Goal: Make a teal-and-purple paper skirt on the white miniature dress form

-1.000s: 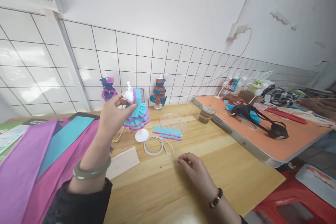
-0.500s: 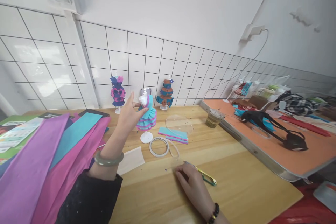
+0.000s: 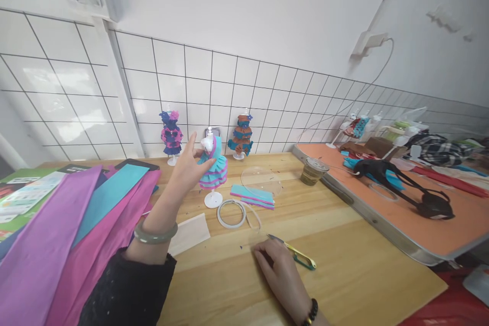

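A small white mannequin on a round stand wears a turquoise and pink ruffled dress (image 3: 214, 173). My left hand (image 3: 187, 163) is raised against its left side, index finger up and thumb stretched to the dress's bodice; the fingers are apart. On the tabletop rests my right hand (image 3: 277, 262), fingers curled in and thumb pressed to them; whatever lies inside is hidden. Just beyond it lie yellow and green thread snips (image 3: 303, 257), partly covered by the hand. Near the stand are a coil of white tape (image 3: 231, 214) and folded turquoise and pink fabric strips (image 3: 252, 196).
Two more dressed mannequins, one navy and pink (image 3: 171, 135), one brown and teal (image 3: 241, 137), stand by the tiled wall. Fabric sheets (image 3: 76, 214) cover the left side. A plastic cup (image 3: 313, 172) stands near an orange-topped board (image 3: 412, 224) holding a black strap device (image 3: 401, 188).
The mannequin looks slightly turned and more upright under my left hand. My right hand stays nearly where it was, beside the snips. The view has shifted slightly.
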Demonstrator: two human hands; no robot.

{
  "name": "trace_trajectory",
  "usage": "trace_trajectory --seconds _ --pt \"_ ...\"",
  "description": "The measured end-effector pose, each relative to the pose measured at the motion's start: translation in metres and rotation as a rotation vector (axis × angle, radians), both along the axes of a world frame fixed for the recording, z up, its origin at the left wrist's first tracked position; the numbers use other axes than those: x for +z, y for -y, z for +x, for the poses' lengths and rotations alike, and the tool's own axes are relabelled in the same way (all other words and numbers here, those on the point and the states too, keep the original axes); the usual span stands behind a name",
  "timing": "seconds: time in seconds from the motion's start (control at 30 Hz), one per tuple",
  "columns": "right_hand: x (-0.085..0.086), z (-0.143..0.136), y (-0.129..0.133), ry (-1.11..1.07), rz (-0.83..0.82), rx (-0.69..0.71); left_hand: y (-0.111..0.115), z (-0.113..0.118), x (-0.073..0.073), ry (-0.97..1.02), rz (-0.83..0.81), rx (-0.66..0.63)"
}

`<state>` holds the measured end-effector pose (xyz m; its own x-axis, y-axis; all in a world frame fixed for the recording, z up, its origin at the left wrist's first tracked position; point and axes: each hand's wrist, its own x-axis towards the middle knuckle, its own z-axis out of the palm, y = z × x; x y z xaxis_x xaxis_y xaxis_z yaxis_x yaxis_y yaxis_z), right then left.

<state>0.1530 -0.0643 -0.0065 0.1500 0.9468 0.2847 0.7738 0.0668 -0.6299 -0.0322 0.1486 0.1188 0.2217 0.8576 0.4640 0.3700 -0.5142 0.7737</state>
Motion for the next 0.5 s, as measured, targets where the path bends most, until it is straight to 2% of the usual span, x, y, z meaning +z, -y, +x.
trace_trajectory --seconds 0.5 --pt "0.0052 0.0009 -0.0010 -0.043 -0.013 0.000 -0.0013 0.0000 -0.0034 0.026 -0.014 0.000"
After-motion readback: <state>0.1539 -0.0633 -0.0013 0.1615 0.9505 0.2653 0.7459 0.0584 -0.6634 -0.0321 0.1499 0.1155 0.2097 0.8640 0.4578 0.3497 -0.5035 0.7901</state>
